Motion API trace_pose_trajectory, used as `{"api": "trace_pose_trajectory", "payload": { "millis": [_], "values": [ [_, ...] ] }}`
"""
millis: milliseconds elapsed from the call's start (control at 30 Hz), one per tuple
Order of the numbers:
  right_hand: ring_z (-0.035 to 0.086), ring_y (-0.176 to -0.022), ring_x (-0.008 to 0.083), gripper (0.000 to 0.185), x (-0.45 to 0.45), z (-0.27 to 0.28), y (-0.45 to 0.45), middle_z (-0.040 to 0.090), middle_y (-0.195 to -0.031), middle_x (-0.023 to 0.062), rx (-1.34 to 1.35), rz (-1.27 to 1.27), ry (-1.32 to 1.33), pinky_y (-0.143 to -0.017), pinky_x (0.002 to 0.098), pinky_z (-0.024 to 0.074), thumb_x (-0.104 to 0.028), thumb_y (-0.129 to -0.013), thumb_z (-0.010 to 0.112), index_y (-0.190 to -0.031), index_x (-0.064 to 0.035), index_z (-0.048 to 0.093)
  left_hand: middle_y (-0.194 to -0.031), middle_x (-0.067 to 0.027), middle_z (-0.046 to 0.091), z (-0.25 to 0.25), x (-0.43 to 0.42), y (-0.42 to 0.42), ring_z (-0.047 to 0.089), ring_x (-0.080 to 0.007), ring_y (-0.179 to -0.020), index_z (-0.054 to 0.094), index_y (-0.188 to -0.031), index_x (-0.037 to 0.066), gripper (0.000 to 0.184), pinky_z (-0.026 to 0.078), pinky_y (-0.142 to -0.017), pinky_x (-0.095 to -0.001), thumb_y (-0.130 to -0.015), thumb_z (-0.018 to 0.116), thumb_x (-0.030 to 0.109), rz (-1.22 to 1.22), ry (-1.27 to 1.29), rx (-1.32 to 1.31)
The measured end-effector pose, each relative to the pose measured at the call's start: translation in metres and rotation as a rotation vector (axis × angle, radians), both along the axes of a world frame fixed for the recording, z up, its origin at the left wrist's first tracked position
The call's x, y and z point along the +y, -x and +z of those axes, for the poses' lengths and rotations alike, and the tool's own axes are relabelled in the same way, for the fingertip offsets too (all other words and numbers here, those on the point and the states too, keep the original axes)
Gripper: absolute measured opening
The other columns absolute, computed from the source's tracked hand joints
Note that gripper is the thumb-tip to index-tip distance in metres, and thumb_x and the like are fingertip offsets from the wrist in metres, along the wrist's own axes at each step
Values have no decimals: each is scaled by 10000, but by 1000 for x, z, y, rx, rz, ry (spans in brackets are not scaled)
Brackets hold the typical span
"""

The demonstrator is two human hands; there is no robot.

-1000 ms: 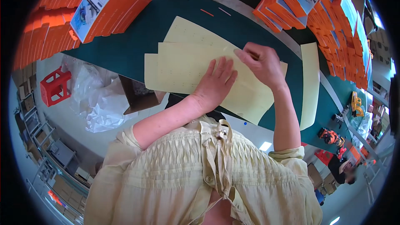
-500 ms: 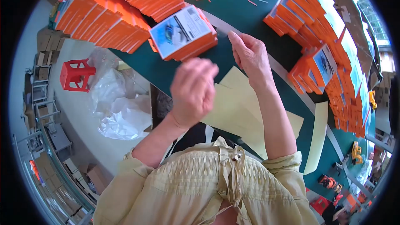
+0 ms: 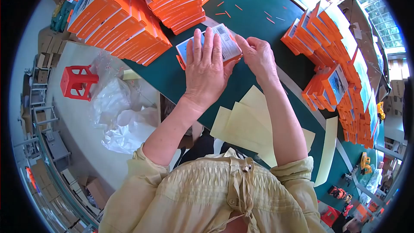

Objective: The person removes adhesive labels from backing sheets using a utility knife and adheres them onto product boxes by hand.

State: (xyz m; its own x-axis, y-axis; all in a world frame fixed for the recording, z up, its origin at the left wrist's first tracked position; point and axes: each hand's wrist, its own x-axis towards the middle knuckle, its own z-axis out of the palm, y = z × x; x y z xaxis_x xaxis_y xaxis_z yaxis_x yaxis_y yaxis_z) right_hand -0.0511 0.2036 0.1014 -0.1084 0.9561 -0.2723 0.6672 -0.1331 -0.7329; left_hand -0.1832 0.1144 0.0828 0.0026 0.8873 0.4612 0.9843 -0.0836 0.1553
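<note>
An orange charger box (image 3: 227, 43) with a pale printed top lies on the green table in front of me. My left hand (image 3: 205, 67) rests on its top, fingers stretched out and slightly spread, hiding much of the print. At the box's right end, my right hand (image 3: 260, 58) has thumb and forefinger pinched together, with the other fingers curled in. Whatever is in that pinch, if anything, is too small to make out. Beside the box on the left are tall stacks of orange charger boxes (image 3: 125, 21).
More orange boxes (image 3: 353, 73) are stacked along the right. Yellowish sheets (image 3: 241, 123) lie under my right forearm, and a yellowish strip (image 3: 327, 151) lies farther right. Thin orange strips (image 3: 227, 14) are scattered at the back. A red stool (image 3: 79, 81) and clear plastic (image 3: 129, 125) are on the floor.
My left hand has moved up from in front of the box, opened from a loose curl, and come down flat on it. My right hand stays pinched, now at the box's end.
</note>
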Motion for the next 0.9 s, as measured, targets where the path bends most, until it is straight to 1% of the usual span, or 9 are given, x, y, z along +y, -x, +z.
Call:
{"api": "trace_pose_trajectory", "payload": {
  "millis": [400,500,600,700,733,767,833,867,900],
  "values": [
    [681,-783,257,510,0,-11,0,691,-728,89,-18,-22,-41,-729,415,509,-572,-868,556,-794,-91,708,-1503,-252,336,-10,16,-4,272,-437,-1416,358,-1453,-13,741,213,-1157,-538,-928,598,451,-103,91,34],
    [680,-787,262,512,0,-7,-1,692,-741,98,-50,4,-5,-725,417,507,-565,-880,545,-793,-85,703,-1525,-253,283,-19,18,-3,212,-425,-1443,314,-1475,-1,778,152,-1175,-543,-913,601,454,-109,135,44],
    [680,-791,270,500,1,-7,-6,693,-758,106,-76,-12,31,-719,403,505,-545,-895,537,-801,-81,698,-1516,-255,296,-17,18,-1,224,-423,-1437,315,-1474,2,780,162,-1171,-542,-907,605,452,-117,144,40],
    [663,-757,253,503,0,-27,-30,670,-740,98,20,-78,17,-707,403,499,-530,-904,538,-775,-64,676,-1490,-254,334,-11,19,0,276,-419,-1406,345,-1456,-5,779,203,-1150,-538,-887,626,446,-122,132,39],
    [594,-656,186,517,-7,-31,-40,587,-642,67,182,-94,57,-632,349,473,-523,-927,530,-765,-41,621,-1440,-245,390,-3,21,2,350,-399,-1347,392,-1418,-16,760,264,-1109,-525,-865,649,438,-136,101,86],
    [563,-636,163,509,-19,-32,-52,554,-631,51,323,-74,146,-609,329,458,-519,-935,526,-775,-42,606,-1396,-235,427,3,25,5,392,-399,-1291,473,-1374,44,713,314,-1065,-509,-831,681,456,-158,86,114],
    [500,-596,118,495,-51,-32,-78,488,-608,19,605,-36,318,-564,288,428,-513,-951,518,-795,-46,577,-1369,-213,450,34,29,9,375,-380,-1318,469,-1401,153,720,317,-1087,-494,-798,727,450,-109,305,203],
    [479,-589,94,451,-70,-30,-86,482,-636,3,672,-62,415,-546,260,411,-482,-967,519,-832,-55,571,-1308,-209,480,41,36,16,409,-389,-1286,518,-1357,224,689,353,-1057,-504,-754,763,451,-123,355,186],
    [458,-581,70,407,-91,-29,-93,476,-664,-14,741,-92,510,-529,232,393,-452,-983,520,-868,-64,565,-1276,-217,488,40,41,23,508,-409,-1189,534,-1336,230,652,434,-987,-508,-756,762,422,-173,323,201]
  ]
}}
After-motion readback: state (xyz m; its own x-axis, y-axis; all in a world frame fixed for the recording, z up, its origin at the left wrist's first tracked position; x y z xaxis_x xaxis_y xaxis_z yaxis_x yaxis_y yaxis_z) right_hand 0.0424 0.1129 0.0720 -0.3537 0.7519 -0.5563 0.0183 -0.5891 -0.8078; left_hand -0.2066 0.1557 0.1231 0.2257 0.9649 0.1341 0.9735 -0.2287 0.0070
